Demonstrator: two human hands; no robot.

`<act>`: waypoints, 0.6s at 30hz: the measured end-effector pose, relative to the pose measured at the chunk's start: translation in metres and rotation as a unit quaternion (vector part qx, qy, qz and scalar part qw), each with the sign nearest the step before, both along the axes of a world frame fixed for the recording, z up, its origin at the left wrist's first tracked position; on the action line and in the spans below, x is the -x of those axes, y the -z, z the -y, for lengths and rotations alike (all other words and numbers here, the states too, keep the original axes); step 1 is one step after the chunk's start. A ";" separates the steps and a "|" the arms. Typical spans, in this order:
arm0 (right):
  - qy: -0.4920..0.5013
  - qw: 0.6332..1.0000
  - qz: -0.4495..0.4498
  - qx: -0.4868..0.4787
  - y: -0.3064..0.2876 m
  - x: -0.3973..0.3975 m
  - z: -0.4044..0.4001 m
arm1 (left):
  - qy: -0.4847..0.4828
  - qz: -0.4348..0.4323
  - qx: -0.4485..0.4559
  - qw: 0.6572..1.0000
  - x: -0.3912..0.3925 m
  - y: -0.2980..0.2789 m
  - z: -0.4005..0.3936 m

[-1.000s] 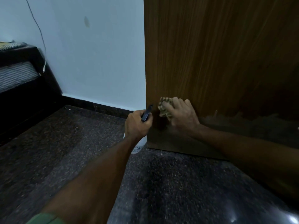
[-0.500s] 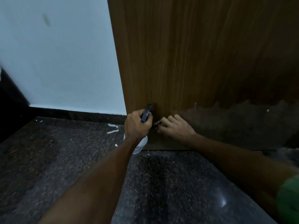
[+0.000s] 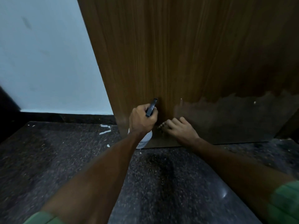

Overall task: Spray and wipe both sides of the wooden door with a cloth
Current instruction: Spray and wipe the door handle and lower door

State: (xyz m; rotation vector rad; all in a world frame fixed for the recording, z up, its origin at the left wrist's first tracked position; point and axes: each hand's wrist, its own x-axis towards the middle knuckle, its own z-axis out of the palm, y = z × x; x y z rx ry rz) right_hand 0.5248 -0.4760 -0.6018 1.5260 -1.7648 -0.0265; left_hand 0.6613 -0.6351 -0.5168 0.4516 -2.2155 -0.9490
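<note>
Right grip point(image 3: 178, 130) presses the cloth point(image 3: 162, 125) low on the door point(image 3: 169, 54); left grip point(image 3: 142, 120), just beside, clasps the spray bottle point(image 3: 144, 140). Best wipe along the grain, down to the bottom edge.

Brown grain, dark speckle, pale blue

The door point(image 3: 186, 54) above both hands is warm brown with fine vertical grain; right of the right hand point(image 3: 181, 130) its lower band turns dull grey-brown with a ragged upper edge. The left hand point(image 3: 141, 121) grips a spray bottle point(image 3: 144, 140) with a white body and black nozzle. A speckled tan cloth point(image 3: 161, 126) peeks out at the right hand's fingertips. Below the hands the floor point(image 3: 56, 159) is black granite flecked grey, with white scraps left of the left hand. The wall point(image 3: 45, 54) further left is pale blue above a black skirting point(image 3: 64, 117). The sleeves point(image 3: 284, 202) are green.
</note>
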 end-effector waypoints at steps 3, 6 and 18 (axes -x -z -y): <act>0.059 0.984 0.060 0.157 -0.036 -0.002 -0.001 | 0.006 0.006 0.007 1.000 0.008 -0.003 -0.006; 0.062 0.968 0.052 0.236 -0.056 0.010 0.001 | 0.008 0.008 0.018 1.000 0.015 -0.006 -0.012; -0.044 0.995 -0.061 0.064 -0.095 0.067 -0.042 | 0.026 0.002 0.026 0.999 0.039 -0.010 -0.035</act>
